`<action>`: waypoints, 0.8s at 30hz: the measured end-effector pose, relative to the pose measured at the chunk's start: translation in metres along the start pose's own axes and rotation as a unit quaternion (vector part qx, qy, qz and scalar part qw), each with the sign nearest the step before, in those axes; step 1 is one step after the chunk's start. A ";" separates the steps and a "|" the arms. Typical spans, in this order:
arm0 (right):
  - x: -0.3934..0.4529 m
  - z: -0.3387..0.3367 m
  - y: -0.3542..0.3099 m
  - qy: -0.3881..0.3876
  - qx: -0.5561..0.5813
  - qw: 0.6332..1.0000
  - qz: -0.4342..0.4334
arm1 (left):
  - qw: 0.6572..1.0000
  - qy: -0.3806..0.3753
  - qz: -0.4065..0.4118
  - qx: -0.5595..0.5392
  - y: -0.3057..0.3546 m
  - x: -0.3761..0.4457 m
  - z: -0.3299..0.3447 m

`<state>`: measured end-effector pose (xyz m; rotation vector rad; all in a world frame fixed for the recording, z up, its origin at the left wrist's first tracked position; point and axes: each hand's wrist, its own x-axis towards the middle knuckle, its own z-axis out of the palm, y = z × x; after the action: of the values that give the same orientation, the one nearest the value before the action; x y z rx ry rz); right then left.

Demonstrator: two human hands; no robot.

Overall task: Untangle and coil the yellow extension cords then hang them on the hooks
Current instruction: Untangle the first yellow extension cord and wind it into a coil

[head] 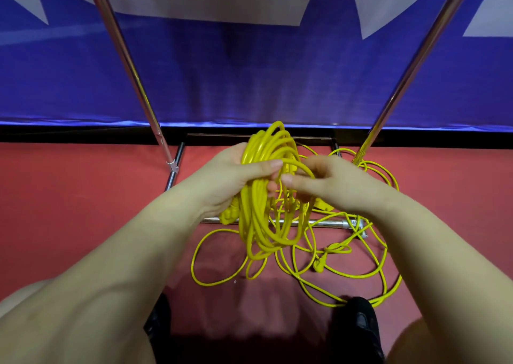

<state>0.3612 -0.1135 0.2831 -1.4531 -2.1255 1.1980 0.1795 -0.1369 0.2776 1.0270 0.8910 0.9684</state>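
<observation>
A coiled bundle of yellow extension cord hangs upright in front of me, several loops thick. My left hand grips the bundle near its top, thumb across the strands. My right hand holds a loop of the same cord just right of the bundle, fingers curled round it. More yellow cord lies loose and tangled on the red floor below, with a yellow plug among the loops. No hooks are in view.
A chrome rack stands around the cords: two slanted poles and a low crossbar on the floor. A blue and white banner hangs behind. My black shoes are at the bottom edge.
</observation>
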 end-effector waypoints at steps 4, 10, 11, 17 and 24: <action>0.002 0.011 0.020 -0.071 -0.173 0.981 0.050 | 0.995 0.073 0.039 -0.060 0.011 0.003 -0.008; 0.002 0.011 0.026 -0.046 -0.175 0.980 0.077 | 0.975 0.167 0.077 -0.122 0.024 0.010 -0.029; 0.003 0.010 0.024 -0.020 -0.133 0.988 0.076 | 0.974 0.177 0.077 -0.120 0.024 0.010 -0.031; 0.003 -0.003 -0.002 0.102 0.318 0.937 0.106 | 0.986 0.151 0.039 -0.057 0.017 0.009 -0.026; 0.004 -0.007 -0.018 0.108 0.578 0.785 0.194 | 0.999 0.036 0.003 0.034 0.000 0.007 -0.007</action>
<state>0.3529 -0.1093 0.3004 -1.2572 -0.5667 1.8381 0.1751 -0.1281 0.2748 1.0580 0.9880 0.9906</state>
